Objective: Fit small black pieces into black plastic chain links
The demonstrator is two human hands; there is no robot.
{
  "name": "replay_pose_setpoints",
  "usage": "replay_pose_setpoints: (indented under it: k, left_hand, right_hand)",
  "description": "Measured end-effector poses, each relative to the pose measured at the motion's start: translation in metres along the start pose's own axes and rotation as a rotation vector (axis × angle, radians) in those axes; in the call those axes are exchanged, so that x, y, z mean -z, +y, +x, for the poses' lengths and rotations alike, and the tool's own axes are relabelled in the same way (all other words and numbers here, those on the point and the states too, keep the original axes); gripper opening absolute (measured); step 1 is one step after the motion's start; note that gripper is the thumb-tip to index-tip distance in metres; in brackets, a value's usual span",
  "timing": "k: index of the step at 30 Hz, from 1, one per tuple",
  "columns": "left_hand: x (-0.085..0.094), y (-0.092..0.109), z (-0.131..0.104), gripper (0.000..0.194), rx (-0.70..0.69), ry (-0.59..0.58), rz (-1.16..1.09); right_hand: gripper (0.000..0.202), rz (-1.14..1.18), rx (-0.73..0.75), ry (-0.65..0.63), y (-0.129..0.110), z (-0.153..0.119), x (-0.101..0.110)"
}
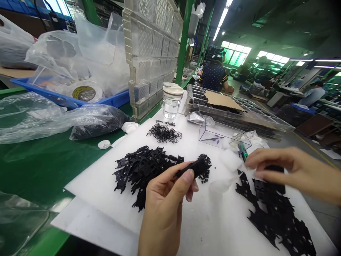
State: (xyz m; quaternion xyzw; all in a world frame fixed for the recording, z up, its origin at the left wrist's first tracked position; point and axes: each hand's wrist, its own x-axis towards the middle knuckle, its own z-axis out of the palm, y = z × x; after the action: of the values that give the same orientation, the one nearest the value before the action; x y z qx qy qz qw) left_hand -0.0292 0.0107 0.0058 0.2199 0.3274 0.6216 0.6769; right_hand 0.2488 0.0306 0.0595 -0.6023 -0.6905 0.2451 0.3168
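My left hand [166, 199] is closed on a small black plastic part [195, 168], pinched between thumb and fingers above the white sheet. Just behind that part lies a small heap of tiny black pieces [204, 174]. A pile of flat black plastic parts [141, 169] spreads to the left of this hand. At the right, my right hand [282, 170] hovers over more flat black parts [279, 217], its fingers bent and smeared by motion. Whether it grips anything, I cannot tell. Close to its fingertips is a green-handled tool [242, 151].
Farther back on the white sheet [106, 209] are thin black pieces [163, 132], a lidded clear jar [172, 101] and a clear box [223, 137]. Stacked clear trays [145, 53] rise behind. A blue tray [112, 99] holds plastic bags. A person [213, 74] sits beyond.
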Motion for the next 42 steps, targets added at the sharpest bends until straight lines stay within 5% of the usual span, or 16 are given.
replay_pose_setpoints:
  k: [1, 4, 7, 14, 26, 42]
  left_hand:
    - [0.000, 0.000, 0.000, 0.017, -0.005, -0.004, 0.001]
    - [0.001, -0.002, 0.000, 0.019, -0.011, -0.009, 0.018]
    - [0.003, -0.003, 0.001, 0.019, -0.014, -0.012, 0.029]
    - [0.004, -0.004, 0.003, 0.019, 0.045, -0.053, 0.058]
    - [0.000, -0.005, 0.004, 0.021, 0.115, -0.018, 0.026]
    - [0.003, -0.006, 0.002, 0.016, 0.062, -0.024, 0.206]
  right_hand:
    - [0.031, -0.103, -0.088, -0.152, 0.005, 0.012, 0.013]
    - [0.024, -0.322, -0.395, 0.198, 0.020, 0.048, 0.040]
    - [0.030, -0.261, -0.499, 0.250, 0.035, 0.073, 0.040]
    - [0.031, -0.123, -0.417, 0.325, 0.057, 0.088, 0.011]
    - [0.012, -0.025, -0.234, 0.475, 0.046, 0.079, -0.006]
    - [0.021, -0.071, -0.113, 0.595, 0.055, 0.080, -0.002]
